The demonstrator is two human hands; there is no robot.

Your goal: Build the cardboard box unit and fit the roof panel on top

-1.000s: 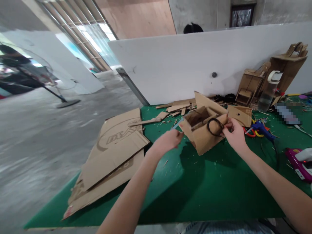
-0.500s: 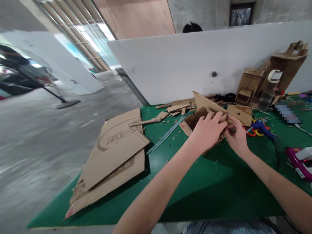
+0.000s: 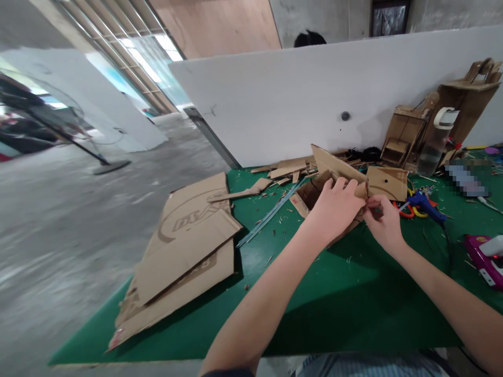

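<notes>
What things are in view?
Table: 1, green, foreground
Box: 1, brown, at hands
Sheets: 2+, brown, left
Strips: several, bluish, beside box
Scraps: many, brown, behind box
Models: 2, brown, by panel
Bottle: 1, clear, before models
Glue gun: 1, blue, right
Scissors: unclear, red-yellow, right
Pixelated item: 1, grey, right
Device: 1, magenta, right
Panel: 1, white, rear
Stand: 1, dark, left
Head top: 1, black, above panel
Left hand: 1, on box
Right hand: 1, at box

Craft workshop | green worktable (image 3: 314, 327), 5 o'clock | cut cardboard (image 3: 188, 248), 8 o'clock | glue gun (image 3: 427, 206), 3 o'clock | floor (image 3: 78, 225), blurred, apparently bare concrete, 9 o'clock
</notes>
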